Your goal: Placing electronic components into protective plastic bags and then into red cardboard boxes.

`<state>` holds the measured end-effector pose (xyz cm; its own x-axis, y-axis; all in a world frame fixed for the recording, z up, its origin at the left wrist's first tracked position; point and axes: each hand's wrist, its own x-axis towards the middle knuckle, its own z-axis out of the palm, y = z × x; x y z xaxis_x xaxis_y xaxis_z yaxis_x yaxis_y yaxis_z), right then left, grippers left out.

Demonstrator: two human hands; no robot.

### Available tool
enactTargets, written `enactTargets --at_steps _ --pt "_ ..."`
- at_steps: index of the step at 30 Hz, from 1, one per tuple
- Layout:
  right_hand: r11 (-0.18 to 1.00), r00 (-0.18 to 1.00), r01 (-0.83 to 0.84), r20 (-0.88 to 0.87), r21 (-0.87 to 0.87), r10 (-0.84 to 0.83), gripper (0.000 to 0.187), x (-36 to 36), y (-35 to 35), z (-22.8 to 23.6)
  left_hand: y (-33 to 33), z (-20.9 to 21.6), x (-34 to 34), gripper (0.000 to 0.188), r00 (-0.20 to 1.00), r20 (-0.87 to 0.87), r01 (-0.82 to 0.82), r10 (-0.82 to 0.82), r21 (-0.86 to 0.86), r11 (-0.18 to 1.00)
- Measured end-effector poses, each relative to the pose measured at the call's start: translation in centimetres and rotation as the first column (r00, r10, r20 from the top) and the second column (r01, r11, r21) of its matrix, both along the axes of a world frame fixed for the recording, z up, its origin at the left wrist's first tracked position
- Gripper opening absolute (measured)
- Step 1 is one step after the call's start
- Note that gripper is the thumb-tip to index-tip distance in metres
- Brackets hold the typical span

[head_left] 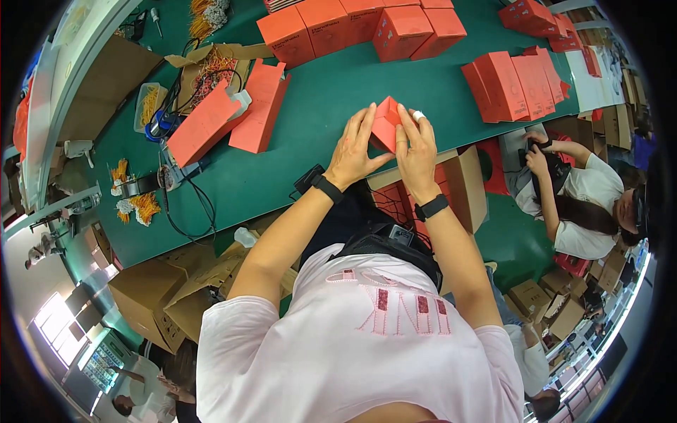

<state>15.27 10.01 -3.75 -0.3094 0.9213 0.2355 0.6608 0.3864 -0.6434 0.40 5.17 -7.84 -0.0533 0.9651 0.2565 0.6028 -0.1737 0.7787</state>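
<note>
Between my two hands is a small red-orange cardboard box, held over the near edge of the green table. My left hand presses its left side with the fingers stretched along it. On the other side, my right hand grips the box, with a white wrap on one fingertip. The box's end facing up appears folded inward, though my fingers hide part of it. Just below my hands, an open brown carton holds more red boxes.
Red boxes stand in a row at the back, with another group at the right. Two opened red boxes lean at the left near a carton of wires. Black cables trail there. A person sits at the right.
</note>
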Motion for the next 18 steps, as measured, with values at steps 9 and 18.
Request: enactTargets --at_steps 9,18 --pt "0.983 0.976 -0.067 0.215 0.168 0.03 0.036 0.5 1.1 -0.3 -0.3 -0.3 2.5 0.11 0.993 0.042 -0.114 0.113 0.022 0.993" --pt "0.969 0.928 -0.242 0.305 0.058 0.214 0.049 1.8 0.2 1.0 -0.6 -1.5 3.3 0.113 0.984 0.059 -0.171 0.169 0.026 0.985"
